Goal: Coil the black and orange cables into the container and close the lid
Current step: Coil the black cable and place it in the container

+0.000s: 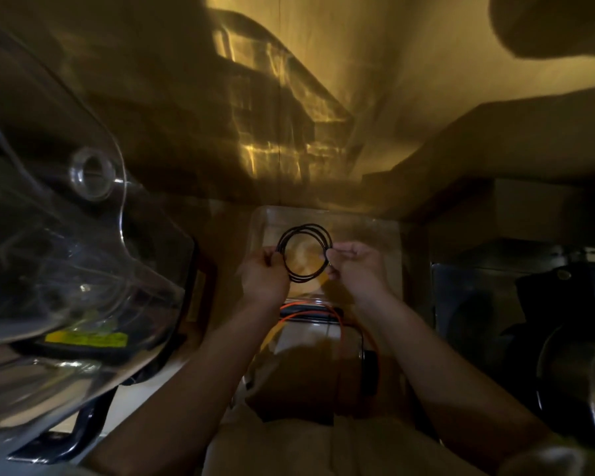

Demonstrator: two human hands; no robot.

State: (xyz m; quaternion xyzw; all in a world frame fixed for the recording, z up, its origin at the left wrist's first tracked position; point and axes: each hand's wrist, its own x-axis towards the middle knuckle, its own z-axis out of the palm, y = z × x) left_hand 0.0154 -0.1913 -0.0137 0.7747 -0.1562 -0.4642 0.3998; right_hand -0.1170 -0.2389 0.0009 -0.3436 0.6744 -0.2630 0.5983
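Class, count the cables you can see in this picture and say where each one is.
2. The black cable is coiled in a ring, held between the left hand and right hand. The orange cable lies loose below the hands. Others may be hidden in the dark.

Nothing legible anywhere in this dim amber light; the one candidate is a yellow label (86,339) down at the lower left, stuck low on the clear plastic housing (66,255); there are dark marks on it, but they're smeared and far too blurred to make out; no brand, number or sign elsewhere.
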